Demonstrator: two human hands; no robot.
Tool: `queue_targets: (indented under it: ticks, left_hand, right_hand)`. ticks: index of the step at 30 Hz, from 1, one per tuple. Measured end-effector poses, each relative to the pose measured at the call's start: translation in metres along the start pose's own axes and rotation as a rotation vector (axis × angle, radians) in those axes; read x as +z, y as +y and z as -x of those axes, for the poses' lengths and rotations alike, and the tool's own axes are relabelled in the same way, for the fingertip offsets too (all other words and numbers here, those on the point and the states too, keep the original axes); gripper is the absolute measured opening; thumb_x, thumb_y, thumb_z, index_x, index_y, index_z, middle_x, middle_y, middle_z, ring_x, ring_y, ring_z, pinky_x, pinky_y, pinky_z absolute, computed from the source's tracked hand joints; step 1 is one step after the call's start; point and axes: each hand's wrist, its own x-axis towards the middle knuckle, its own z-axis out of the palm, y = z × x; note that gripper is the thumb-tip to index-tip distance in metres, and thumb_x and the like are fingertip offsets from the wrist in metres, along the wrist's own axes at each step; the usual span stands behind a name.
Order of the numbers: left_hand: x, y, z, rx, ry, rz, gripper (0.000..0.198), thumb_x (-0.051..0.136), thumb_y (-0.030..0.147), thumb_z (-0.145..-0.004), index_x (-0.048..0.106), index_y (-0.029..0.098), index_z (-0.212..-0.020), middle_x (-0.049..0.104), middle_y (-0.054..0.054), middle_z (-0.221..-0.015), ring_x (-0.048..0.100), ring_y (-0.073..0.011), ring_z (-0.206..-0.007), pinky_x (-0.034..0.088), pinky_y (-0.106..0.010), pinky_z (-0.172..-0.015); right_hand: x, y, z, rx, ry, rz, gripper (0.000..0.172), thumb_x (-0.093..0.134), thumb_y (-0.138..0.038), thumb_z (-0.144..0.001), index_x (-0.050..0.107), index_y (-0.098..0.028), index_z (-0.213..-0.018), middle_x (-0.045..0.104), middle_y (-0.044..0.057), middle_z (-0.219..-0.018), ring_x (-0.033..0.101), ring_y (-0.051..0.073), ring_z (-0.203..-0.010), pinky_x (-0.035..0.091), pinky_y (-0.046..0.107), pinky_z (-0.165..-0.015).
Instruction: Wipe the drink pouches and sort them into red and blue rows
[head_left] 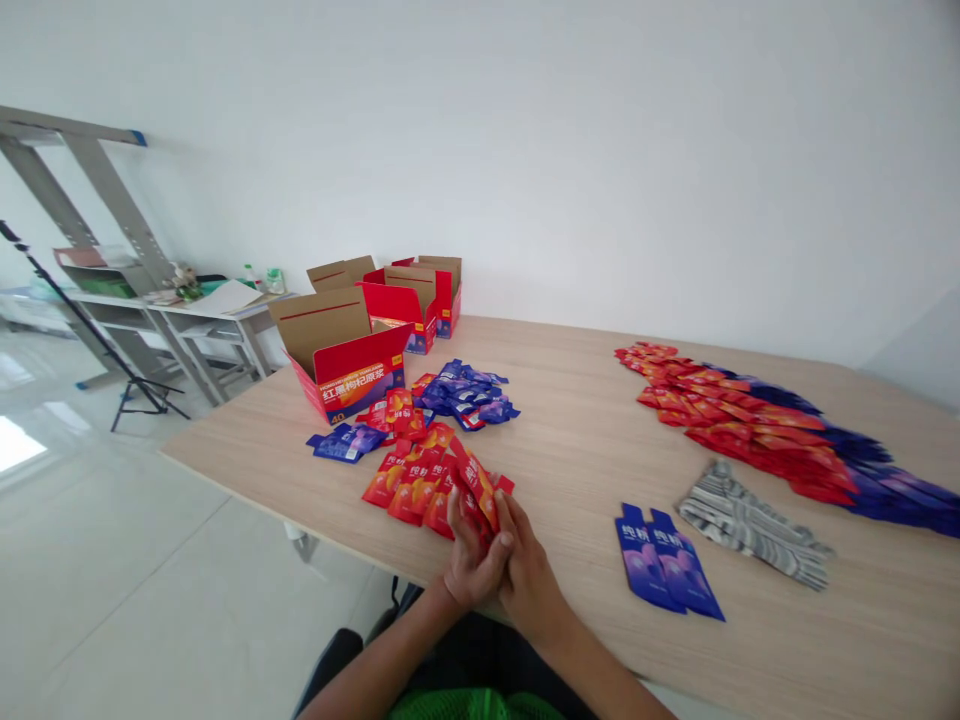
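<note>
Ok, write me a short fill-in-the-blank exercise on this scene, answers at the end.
1. The left hand and right hand hold ____ pouches.
2. Just left of the striped cloth lie ____ blue pouches.
3. Left of the table, a black tripod stands on the ____.

Missing words: red; two; floor.

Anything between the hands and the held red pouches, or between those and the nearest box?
Nothing visible separates the left hand or right hand from the held pouches; toward the box lie fanned red pouches and loose ones.

The front box reads "红黑枸杞原浆" and "40"; red pouches and blue pouches show "纯".
</note>
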Motion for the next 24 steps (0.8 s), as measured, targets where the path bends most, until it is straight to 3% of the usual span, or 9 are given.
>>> queue_targets:
  ticks: [2, 4, 7, 10, 13, 18, 21, 24]
  left_hand:
    - [0.004, 0.003, -0.003, -0.092, 0.068, 0.097, 0.07, 0.045, 0.048, -0.101, 0.013, 0.02, -0.157, 0.059, -0.019, -0.139, 0.059, -0.027, -0.13, 0.053, -0.046, -0.108]
    - [0.007, 0.004, -0.007, -0.157, 0.157, 0.152, 0.067, 0.048, 0.051, -0.099, 0.026, 0.02, -0.154, 0.06, -0.017, -0.138, 0.058, -0.0259, -0.131, 0.052, -0.041, -0.109]
    - [0.01, 0.003, -0.012, -0.214, 0.257, 0.176, 0.062, 0.056, 0.052, -0.095, 0.041, 0.02, -0.146, 0.059, -0.015, -0.14, 0.056, -0.0259, -0.132, 0.053, -0.037, -0.107]
    - [0.01, 0.002, -0.017, -0.23, 0.303, 0.185, 0.059, 0.059, 0.051, -0.093, 0.046, 0.021, -0.142, 0.059, -0.015, -0.139, 0.058, -0.0262, -0.129, 0.054, -0.04, -0.105]
    - [0.008, 0.003, -0.02, -0.236, 0.291, 0.183, 0.054, 0.057, 0.049, -0.095, 0.047, 0.02, -0.139, 0.062, -0.015, -0.132, 0.063, -0.0246, -0.12, 0.055, -0.041, -0.101]
    - [0.003, 0.0, -0.018, -0.148, 0.253, 0.108, 0.051, 0.057, 0.045, -0.096, 0.048, 0.018, -0.139, 0.062, -0.016, -0.132, 0.062, -0.0246, -0.121, 0.053, -0.04, -0.102]
    - [0.0, 0.0, -0.017, -0.022, 0.198, 0.084, 0.051, 0.051, 0.044, -0.1, 0.046, 0.019, -0.143, 0.057, -0.017, -0.141, 0.056, -0.0259, -0.131, 0.048, -0.041, -0.11]
    - [-0.003, 0.004, -0.017, 0.058, 0.134, 0.101, 0.05, 0.044, 0.04, -0.103, 0.042, 0.021, -0.149, 0.057, -0.016, -0.143, 0.056, -0.0243, -0.132, 0.047, -0.04, -0.11]
  right_hand:
    - [-0.001, -0.001, 0.005, 0.038, -0.045, -0.031, 0.067, 0.042, -0.022, -0.098, 0.018, -0.027, -0.161, 0.032, 0.011, -0.162, 0.033, 0.028, -0.15, 0.042, 0.049, -0.116]
    - [-0.003, -0.002, 0.006, 0.098, -0.07, -0.113, 0.06, 0.042, -0.025, -0.1, 0.029, -0.028, -0.158, 0.038, 0.009, -0.16, 0.034, 0.027, -0.149, 0.038, 0.049, -0.119]
    - [-0.01, -0.004, -0.006, 0.273, -0.048, -0.268, 0.046, 0.049, -0.038, -0.099, 0.051, -0.025, -0.144, 0.056, 0.012, -0.145, 0.054, 0.028, -0.133, 0.046, 0.046, -0.112]
    - [-0.018, -0.005, -0.029, 0.494, -0.008, -0.401, 0.053, 0.063, -0.048, -0.091, 0.054, -0.023, -0.136, 0.069, 0.011, -0.119, 0.069, 0.024, -0.097, 0.058, 0.039, -0.086]
    - [-0.027, -0.007, -0.051, 0.603, -0.013, -0.579, 0.066, 0.078, -0.05, -0.077, 0.055, -0.022, -0.132, 0.072, 0.006, -0.098, 0.067, 0.02, -0.075, 0.056, 0.033, -0.067]
    - [-0.039, -0.012, -0.06, 0.533, -0.218, -0.806, 0.034, 0.08, -0.05, -0.076, 0.072, -0.02, -0.087, 0.071, 0.003, -0.08, 0.066, 0.022, -0.079, 0.053, 0.034, -0.076]
    - [-0.041, -0.013, -0.056, 0.577, -0.138, -0.932, 0.032, 0.083, -0.049, -0.075, 0.073, -0.02, -0.085, 0.072, 0.002, -0.077, 0.064, 0.02, -0.075, 0.053, 0.032, -0.075]
    - [-0.042, -0.01, -0.056, 0.795, 0.017, -1.221, 0.034, 0.084, -0.049, -0.075, 0.073, -0.019, -0.085, 0.072, 0.001, -0.075, 0.061, 0.014, -0.062, 0.053, 0.027, -0.066]
